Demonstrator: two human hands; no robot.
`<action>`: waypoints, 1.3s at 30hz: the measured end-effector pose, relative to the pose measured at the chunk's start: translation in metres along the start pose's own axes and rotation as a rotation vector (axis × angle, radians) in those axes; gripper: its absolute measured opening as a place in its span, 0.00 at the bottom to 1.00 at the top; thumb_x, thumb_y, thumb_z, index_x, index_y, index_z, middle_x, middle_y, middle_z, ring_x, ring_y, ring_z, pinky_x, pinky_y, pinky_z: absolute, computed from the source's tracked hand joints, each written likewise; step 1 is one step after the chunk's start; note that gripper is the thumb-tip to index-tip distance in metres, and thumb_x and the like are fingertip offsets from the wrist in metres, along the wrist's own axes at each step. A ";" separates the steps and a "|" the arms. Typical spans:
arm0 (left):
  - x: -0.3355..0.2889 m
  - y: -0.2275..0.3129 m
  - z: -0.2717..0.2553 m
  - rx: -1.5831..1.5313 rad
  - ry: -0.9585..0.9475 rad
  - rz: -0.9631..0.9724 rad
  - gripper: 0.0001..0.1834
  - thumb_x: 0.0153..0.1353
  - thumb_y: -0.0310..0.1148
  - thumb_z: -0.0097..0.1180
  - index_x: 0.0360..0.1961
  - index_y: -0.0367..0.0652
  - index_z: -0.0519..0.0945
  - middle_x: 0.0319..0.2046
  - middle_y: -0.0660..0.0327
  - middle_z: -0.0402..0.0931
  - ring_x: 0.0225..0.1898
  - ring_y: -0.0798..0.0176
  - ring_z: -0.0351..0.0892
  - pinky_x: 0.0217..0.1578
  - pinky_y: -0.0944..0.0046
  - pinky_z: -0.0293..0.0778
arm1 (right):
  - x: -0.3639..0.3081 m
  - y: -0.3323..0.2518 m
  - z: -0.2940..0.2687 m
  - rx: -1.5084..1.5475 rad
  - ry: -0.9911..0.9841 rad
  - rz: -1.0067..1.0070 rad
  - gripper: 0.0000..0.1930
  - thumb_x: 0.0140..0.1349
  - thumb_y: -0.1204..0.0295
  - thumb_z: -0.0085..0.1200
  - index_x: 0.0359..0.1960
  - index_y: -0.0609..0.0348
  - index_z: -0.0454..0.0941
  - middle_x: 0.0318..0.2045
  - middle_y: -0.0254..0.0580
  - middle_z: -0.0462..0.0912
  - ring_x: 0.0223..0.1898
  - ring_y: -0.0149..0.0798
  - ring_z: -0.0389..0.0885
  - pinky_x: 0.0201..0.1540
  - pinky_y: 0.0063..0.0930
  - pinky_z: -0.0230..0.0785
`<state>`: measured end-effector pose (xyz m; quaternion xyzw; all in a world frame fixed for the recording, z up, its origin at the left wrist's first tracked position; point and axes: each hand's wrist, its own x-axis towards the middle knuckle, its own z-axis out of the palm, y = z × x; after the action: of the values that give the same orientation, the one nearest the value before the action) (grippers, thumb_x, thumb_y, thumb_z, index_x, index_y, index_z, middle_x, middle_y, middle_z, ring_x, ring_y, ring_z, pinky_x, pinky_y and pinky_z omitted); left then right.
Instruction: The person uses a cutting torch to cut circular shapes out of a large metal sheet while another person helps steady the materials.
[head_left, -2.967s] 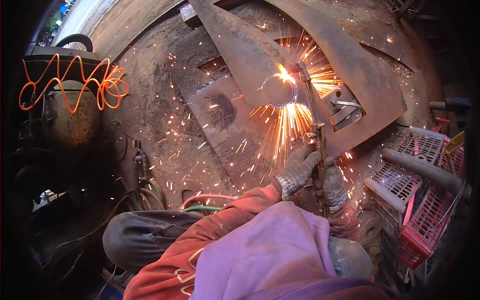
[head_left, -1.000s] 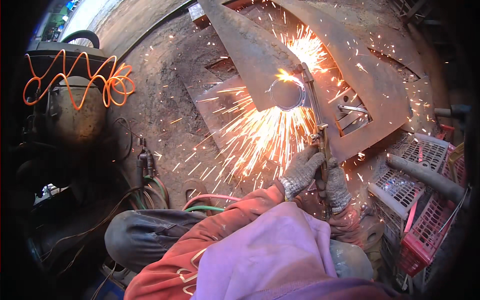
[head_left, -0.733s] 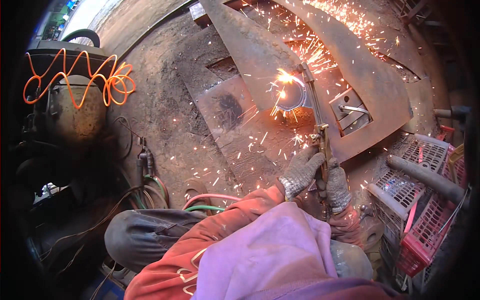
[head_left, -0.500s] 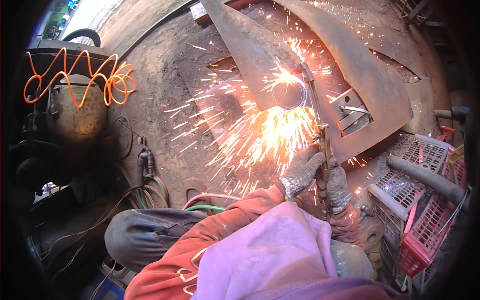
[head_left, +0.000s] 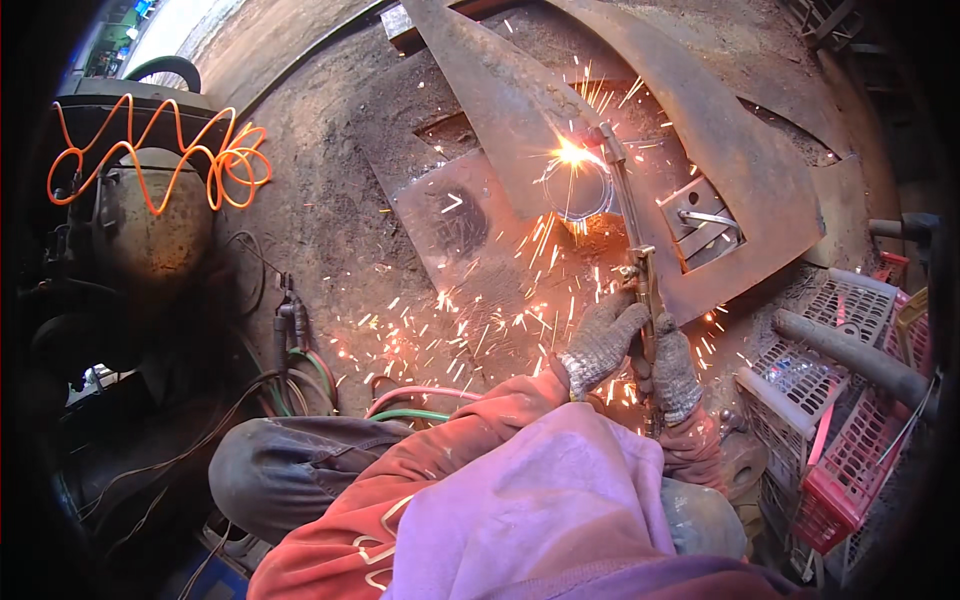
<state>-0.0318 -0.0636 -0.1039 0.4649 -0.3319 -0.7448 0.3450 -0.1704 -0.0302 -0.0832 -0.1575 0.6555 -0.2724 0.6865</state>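
Observation:
In my two gloved hands is a long cutting torch (head_left: 628, 205), its head bent over a rusty steel plate (head_left: 500, 110). A bright flame (head_left: 574, 153) burns at the tip, on the upper edge of a round outline (head_left: 578, 192) in the plate's lower end. My left hand (head_left: 606, 335), in a knitted grey glove, is closed round the torch body from the left. My right hand (head_left: 674, 370) grips the handle just right of and below it, its fingers partly hidden. Sparks scatter over the ground between the plate and my knees.
Beyond the torch lies a large curved plate (head_left: 775, 215) with a small metal bracket (head_left: 700, 218) in its opening. Plastic baskets (head_left: 840, 510) and a pipe (head_left: 850, 360) are at the right. Red and green hoses (head_left: 415, 412) run by my left knee; a coiled orange hose (head_left: 240, 170) hangs at far left.
The broad shower of sparks has shrunk to a few scattered ones, and the glow below the round outline has faded. My hands and the torch have hardly moved.

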 end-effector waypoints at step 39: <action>-0.001 0.000 -0.004 -0.143 -0.034 -0.096 0.16 0.71 0.39 0.48 0.49 0.38 0.77 0.30 0.60 0.80 0.27 0.69 0.78 0.29 0.68 0.74 | 0.009 0.002 -0.005 -0.021 -0.037 0.067 0.28 0.66 0.36 0.42 0.35 0.49 0.78 0.15 0.27 0.72 0.09 0.25 0.64 0.09 0.18 0.54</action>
<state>-0.0277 -0.0634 -0.1051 0.4421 -0.2610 -0.7899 0.3355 -0.1753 -0.0327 -0.0921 -0.1477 0.6503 -0.2395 0.7056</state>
